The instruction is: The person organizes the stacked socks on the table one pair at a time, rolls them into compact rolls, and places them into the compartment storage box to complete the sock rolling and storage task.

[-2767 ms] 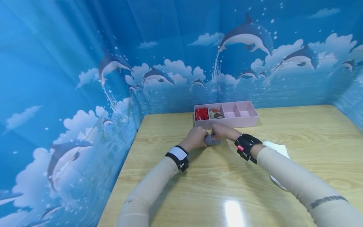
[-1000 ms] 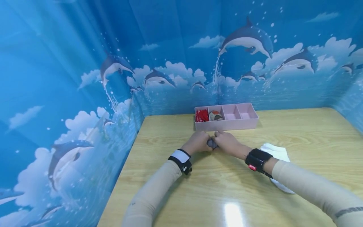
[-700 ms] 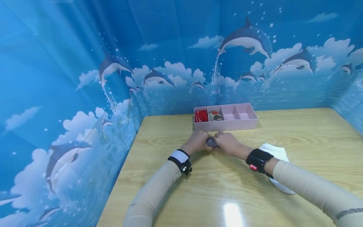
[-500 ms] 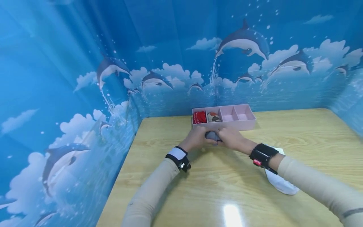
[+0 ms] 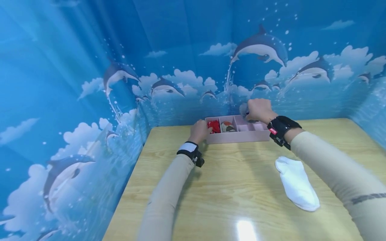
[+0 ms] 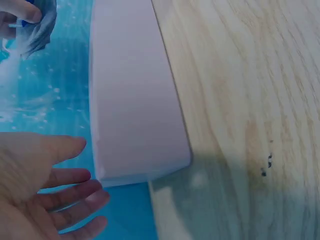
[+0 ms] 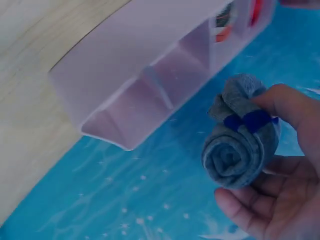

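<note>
Right hand [image 7: 292, 197]: thumb and fingers gripping rolled grey sock [image 7: 232, 155] with blue patches. Sock held up near back rim of pink box [image 5: 238, 137]. Left hand [image 5: 199, 131]: fingers extended, slightly apart, just beside box's left end. Red cloth [image 5: 214, 126] in leftmost compartment; patterned roll [image 5: 227, 127] in next. White sock [image 5: 297, 184] flat on wooden table [image 5: 217, 194], front right of box.

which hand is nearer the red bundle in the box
Left. The left hand is at the left end of the pink box, close beside the red bundle; the right hand is toward the other end, holding the grey rolled sock.
</note>
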{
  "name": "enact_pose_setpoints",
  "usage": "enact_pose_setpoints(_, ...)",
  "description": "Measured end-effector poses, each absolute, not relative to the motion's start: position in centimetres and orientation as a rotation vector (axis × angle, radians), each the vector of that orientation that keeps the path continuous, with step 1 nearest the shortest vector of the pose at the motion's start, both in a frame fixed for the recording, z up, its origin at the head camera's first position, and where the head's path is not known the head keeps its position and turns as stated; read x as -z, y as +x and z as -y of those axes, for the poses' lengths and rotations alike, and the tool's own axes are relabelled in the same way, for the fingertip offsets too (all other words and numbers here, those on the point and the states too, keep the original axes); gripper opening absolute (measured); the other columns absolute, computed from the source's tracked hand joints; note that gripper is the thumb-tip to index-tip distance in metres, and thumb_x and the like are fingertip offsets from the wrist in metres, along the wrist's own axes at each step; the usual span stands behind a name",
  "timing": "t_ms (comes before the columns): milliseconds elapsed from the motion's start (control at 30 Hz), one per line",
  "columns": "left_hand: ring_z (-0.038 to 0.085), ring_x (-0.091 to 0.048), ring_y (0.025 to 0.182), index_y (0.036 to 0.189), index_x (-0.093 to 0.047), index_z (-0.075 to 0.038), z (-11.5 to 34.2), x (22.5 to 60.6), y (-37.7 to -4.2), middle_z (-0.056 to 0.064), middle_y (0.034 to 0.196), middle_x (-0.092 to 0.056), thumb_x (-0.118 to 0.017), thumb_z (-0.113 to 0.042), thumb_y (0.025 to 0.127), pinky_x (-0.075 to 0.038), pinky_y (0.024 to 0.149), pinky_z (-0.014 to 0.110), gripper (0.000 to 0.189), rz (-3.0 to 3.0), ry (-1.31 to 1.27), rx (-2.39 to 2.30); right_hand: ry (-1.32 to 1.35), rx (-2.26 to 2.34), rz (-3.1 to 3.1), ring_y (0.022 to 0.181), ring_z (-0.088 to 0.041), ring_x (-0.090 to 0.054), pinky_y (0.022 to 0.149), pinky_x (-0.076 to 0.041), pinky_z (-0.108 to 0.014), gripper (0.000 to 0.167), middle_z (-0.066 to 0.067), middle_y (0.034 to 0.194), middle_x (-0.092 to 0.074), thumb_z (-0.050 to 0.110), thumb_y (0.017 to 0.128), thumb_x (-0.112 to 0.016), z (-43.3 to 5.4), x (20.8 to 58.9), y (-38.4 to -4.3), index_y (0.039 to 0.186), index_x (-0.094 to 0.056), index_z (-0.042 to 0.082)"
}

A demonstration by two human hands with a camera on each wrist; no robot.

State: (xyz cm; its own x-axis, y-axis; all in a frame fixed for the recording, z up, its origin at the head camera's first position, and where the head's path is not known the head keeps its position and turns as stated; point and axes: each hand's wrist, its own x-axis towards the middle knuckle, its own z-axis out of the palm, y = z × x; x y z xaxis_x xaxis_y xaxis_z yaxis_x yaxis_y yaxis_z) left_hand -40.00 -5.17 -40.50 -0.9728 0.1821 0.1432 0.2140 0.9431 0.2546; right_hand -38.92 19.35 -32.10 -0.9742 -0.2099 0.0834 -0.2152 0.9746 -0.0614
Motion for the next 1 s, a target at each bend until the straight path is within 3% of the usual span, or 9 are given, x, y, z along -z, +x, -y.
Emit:
enact_pose_setpoints(133, 0.025, -0.074, 0.092, 0.093, -0.073, -0.002, 5.2, 41.5, -40.7, 0.012, 0.097, -0.076, -0.064, -0.017, 0.099, -0.060, 0.075, 0.037, 0.018, 2.970, -0.282, 0.400, 0.283, -0.128, 3.036, 0.062, -0.024, -0.050, 0.053, -0.041, -0.035, 0.017, -0.007, 0.064, -0.054, 0.016, 0.081, -0.078, -19.0, 33.9, -40.2, 0.075, -0.068, 0.003)
enact_pose_setpoints(233, 0.026, -0.074, 0.095, 0.092, -0.074, -0.001, 5.2, 42.2, -40.8, 0.013, 0.099, -0.077, -0.060, -0.007, 0.099, -0.060, 0.075, 0.039, 0.017, 2.951, -0.260, 0.454, 0.268, -0.173, 3.030, 0.065, -0.026, -0.054, 0.055, -0.047, -0.039, 0.013, -0.011, 0.068, -0.059, 0.012, 0.079, -0.076, -18.4, 35.6, -40.9, 0.076, -0.069, 0.002)
enact_pose_setpoints(433, 0.025, -0.075, 0.093, 0.092, -0.075, 0.000, 5.2, 42.8, -40.9, 0.013, 0.097, -0.077, -0.059, -0.006, 0.099, -0.060, 0.074, 0.038, 0.018, 2.939, -0.257, 0.491, 0.181, -0.189, 3.081, 0.060, -0.023, -0.047, 0.051, -0.039, -0.035, 0.023, -0.007, 0.062, -0.048, 0.005, 0.088, -0.064, -17.1, 37.6, -41.5, 0.066, -0.058, 0.005)
enact_pose_setpoints(600, 0.023, -0.075, 0.089, 0.093, -0.074, 0.000, 5.5, 42.8, -41.0, 0.013, 0.092, -0.077, -0.059, -0.007, 0.101, -0.060, 0.071, 0.035, 0.018, 2.937, -0.312, 0.504, 0.120, -0.405, 3.113, 0.054, -0.019, -0.040, 0.049, -0.032, -0.031, 0.032, -0.001, 0.056, -0.037, 0.003, 0.088, -0.057, -16.6, 38.6, -42.1, 0.058, -0.047, 0.011)
enact_pose_setpoints(800, 0.014, -0.066, 0.071, 0.083, -0.071, -0.004, 6.0, 42.8, -41.3, 0.009, 0.077, -0.070, -0.060, -0.011, 0.102, -0.046, 0.058, 0.027, 0.024, 2.956, -0.320, 0.595, 0.006, -0.738, 3.146, 0.048, -0.014, -0.033, 0.048, -0.030, -0.029, 0.039, 0.003, 0.053, -0.028, 0.003, 0.088, -0.056, -17.2, 39.2, -43.1, 0.056, -0.038, 0.015)
enact_pose_setpoints(900, 0.012, -0.062, 0.068, 0.082, -0.070, -0.004, 6.2, 42.6, -41.5, 0.007, 0.075, -0.068, -0.060, -0.013, 0.102, -0.042, 0.057, 0.026, 0.024, 2.965, -0.331, 0.606, 0.005, -0.807, 3.152, 0.048, -0.014, -0.035, 0.048, -0.031, -0.029, 0.034, 0.002, 0.054, -0.030, 0.001, 0.087, -0.057, -17.4, 39.3, -43.4, 0.059, -0.040, 0.012)
enact_pose_setpoints(1000, 0.013, -0.066, 0.070, 0.084, -0.070, -0.004, 6.3, 42.5, -41.6, 0.007, 0.075, -0.068, -0.060, -0.013, 0.103, -0.043, 0.057, 0.025, 0.023, 2.976, -0.345, 0.590, 0.048, -0.839, 3.142, 0.052, -0.015, -0.037, 0.051, -0.032, -0.029, 0.014, 0.000, 0.060, -0.033, 0.001, 0.088, -0.053, -17.5, 39.9, -43.5, 0.075, -0.048, 0.000)
